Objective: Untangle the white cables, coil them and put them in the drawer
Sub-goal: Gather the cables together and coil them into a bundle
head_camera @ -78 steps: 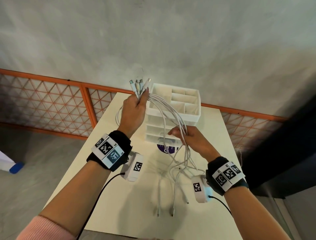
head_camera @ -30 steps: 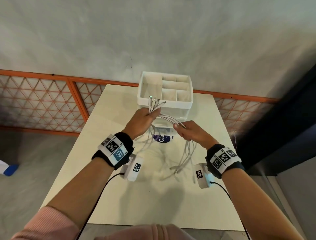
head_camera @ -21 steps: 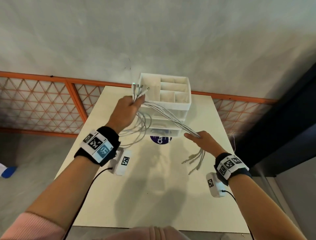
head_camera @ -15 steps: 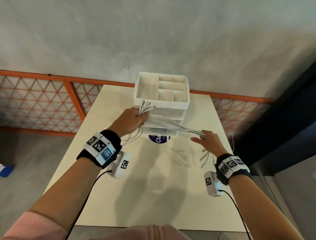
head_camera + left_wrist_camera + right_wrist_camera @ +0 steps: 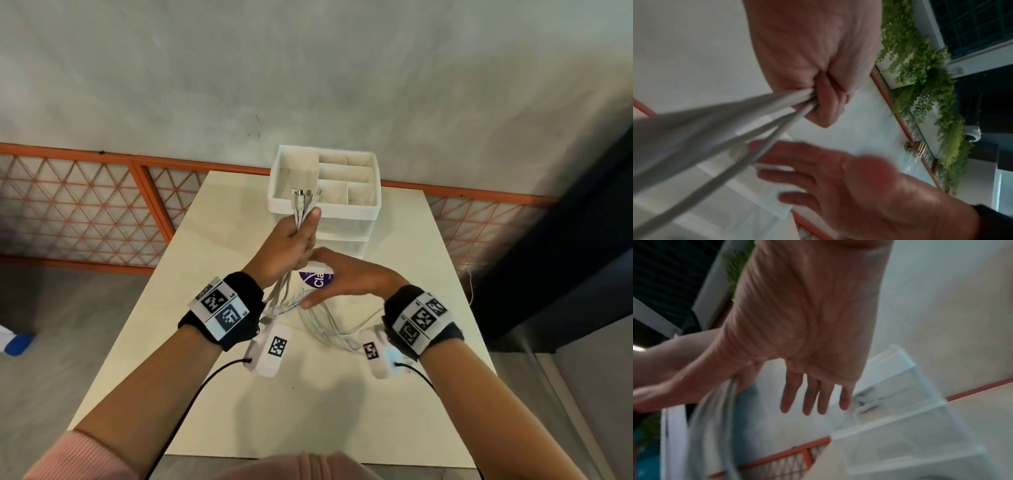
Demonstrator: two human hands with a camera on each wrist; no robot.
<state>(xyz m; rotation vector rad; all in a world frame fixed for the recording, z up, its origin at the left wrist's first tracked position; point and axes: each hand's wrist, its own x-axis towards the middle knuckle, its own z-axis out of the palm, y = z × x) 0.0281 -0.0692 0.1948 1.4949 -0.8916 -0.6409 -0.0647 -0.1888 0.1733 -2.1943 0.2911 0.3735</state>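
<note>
My left hand [image 5: 291,240] grips a bundle of white cables [image 5: 303,209] near their plug ends, which stick up in front of the white drawer unit [image 5: 342,219]. The rest of the white cables [image 5: 329,325] hangs down and loops on the table below both hands. In the left wrist view the fist [image 5: 818,78] is closed round the cables [image 5: 748,113]. My right hand [image 5: 346,277] is flat with straight fingers just right of the left hand, holding nothing; its fingers [image 5: 813,395] show spread in the right wrist view.
The drawer unit has a divided open tray [image 5: 325,178] on top and stands at the back of the cream table [image 5: 308,411]. A purple round label [image 5: 317,277] lies in front of it. An orange lattice railing [image 5: 85,205] runs behind.
The right hand has let go of the cables' far ends and swung back in beside the left hand. The left hand rose slightly toward the drawer unit; the freed cables dropped onto the table.
</note>
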